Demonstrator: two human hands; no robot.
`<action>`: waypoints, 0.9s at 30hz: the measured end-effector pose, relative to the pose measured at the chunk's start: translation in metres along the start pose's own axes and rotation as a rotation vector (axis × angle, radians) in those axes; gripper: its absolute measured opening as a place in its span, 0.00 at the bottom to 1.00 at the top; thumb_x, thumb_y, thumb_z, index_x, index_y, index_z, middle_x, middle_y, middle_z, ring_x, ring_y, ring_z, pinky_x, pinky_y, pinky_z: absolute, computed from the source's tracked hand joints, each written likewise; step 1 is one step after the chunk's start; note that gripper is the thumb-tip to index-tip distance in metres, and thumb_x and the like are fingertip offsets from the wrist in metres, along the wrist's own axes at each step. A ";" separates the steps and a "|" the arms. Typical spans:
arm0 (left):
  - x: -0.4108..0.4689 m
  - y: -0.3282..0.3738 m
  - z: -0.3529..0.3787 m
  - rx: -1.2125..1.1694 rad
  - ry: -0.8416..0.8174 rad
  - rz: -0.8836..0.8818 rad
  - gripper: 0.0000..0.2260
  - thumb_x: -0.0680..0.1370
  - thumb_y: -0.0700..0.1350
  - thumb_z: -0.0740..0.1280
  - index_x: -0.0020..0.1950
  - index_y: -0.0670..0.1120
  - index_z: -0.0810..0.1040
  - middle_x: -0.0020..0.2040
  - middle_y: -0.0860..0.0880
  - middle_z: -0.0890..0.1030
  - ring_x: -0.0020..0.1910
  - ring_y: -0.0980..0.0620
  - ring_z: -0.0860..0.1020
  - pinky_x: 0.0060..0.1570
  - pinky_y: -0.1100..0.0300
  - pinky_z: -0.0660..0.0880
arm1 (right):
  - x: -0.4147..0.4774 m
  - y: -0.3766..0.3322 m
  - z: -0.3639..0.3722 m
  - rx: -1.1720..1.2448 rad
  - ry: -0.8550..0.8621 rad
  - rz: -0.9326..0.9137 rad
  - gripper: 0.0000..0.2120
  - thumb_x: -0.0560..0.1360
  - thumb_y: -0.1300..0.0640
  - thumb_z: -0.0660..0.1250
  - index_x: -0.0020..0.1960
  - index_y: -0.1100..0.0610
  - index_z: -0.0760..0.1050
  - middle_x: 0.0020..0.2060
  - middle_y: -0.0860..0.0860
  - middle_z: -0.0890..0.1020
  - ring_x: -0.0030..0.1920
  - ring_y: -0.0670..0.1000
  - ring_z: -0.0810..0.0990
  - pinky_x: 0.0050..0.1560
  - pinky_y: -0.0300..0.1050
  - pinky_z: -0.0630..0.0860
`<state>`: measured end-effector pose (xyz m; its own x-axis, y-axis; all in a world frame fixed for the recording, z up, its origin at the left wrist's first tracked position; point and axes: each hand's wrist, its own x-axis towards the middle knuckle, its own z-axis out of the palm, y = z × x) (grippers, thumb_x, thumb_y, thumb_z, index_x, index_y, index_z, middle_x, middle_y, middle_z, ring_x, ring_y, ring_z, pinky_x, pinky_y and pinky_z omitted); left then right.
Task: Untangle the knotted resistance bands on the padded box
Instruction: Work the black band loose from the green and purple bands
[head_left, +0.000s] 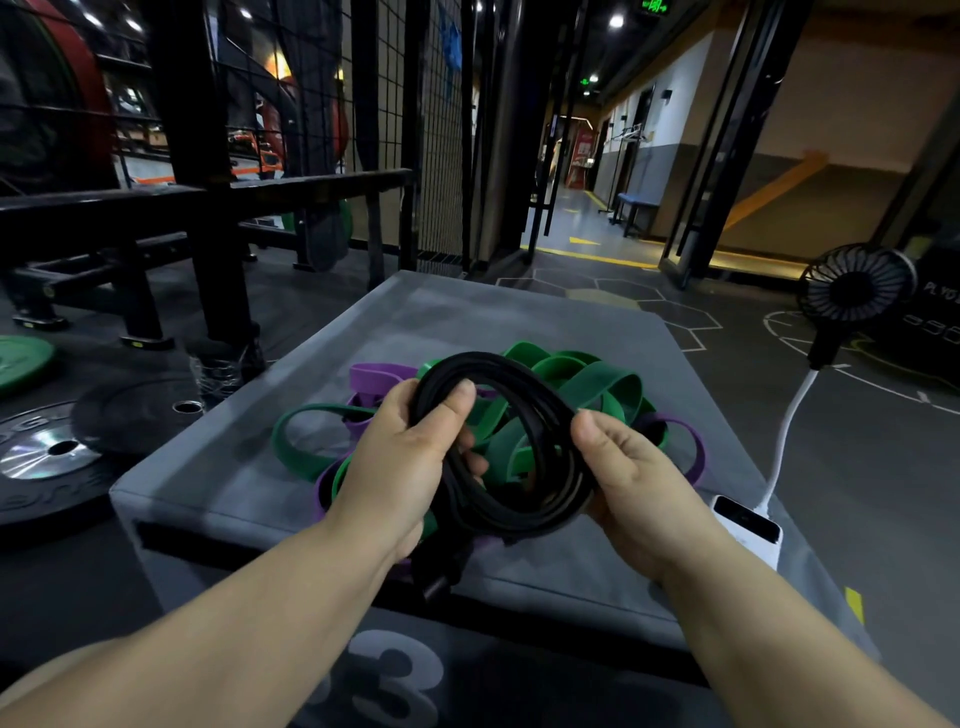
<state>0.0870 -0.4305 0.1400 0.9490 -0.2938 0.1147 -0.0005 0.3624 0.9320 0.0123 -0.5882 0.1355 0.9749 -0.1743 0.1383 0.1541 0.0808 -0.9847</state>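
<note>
A coiled black resistance band (524, 395) is held up over the grey padded box (218, 483). My left hand (400, 467) grips the coil's left side, thumb over the top strands. My right hand (628, 473) holds the coil's right side with thumb and fingers closed round it. A tail of the black band hangs down toward the box's front edge. Under the coil a tangled heap of green bands (597, 389) and purple bands (379, 375) lies on the box top.
A white power bank (748, 527) sits on the box's right edge, its white cable running to a black fan (857, 283) on the floor. Weight plates (47, 457) lie on the floor at left, beside a black steel rack (208, 208).
</note>
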 end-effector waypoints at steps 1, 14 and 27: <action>0.000 0.000 -0.001 0.018 0.001 0.002 0.07 0.77 0.49 0.68 0.51 0.47 0.75 0.32 0.49 0.76 0.27 0.50 0.77 0.31 0.56 0.75 | 0.001 -0.001 0.000 0.029 0.014 -0.002 0.35 0.59 0.32 0.76 0.51 0.61 0.80 0.44 0.61 0.83 0.43 0.57 0.82 0.43 0.49 0.81; -0.001 -0.006 -0.001 0.116 0.047 -0.008 0.11 0.75 0.51 0.70 0.50 0.45 0.76 0.31 0.53 0.78 0.30 0.53 0.79 0.39 0.51 0.78 | -0.005 -0.002 0.011 -0.043 0.007 0.002 0.05 0.66 0.59 0.71 0.39 0.58 0.76 0.31 0.52 0.78 0.32 0.48 0.78 0.34 0.39 0.74; 0.003 -0.004 -0.008 0.674 -0.301 0.081 0.12 0.72 0.59 0.70 0.52 0.60 0.74 0.48 0.65 0.80 0.47 0.75 0.75 0.45 0.77 0.69 | -0.005 -0.025 -0.011 0.125 0.049 -0.055 0.10 0.69 0.57 0.67 0.33 0.60 0.71 0.26 0.52 0.71 0.26 0.50 0.68 0.28 0.40 0.69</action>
<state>0.0925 -0.4257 0.1335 0.8104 -0.5538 0.1914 -0.3524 -0.1997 0.9143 0.0019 -0.6002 0.1578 0.9560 -0.2293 0.1831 0.2287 0.1913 -0.9545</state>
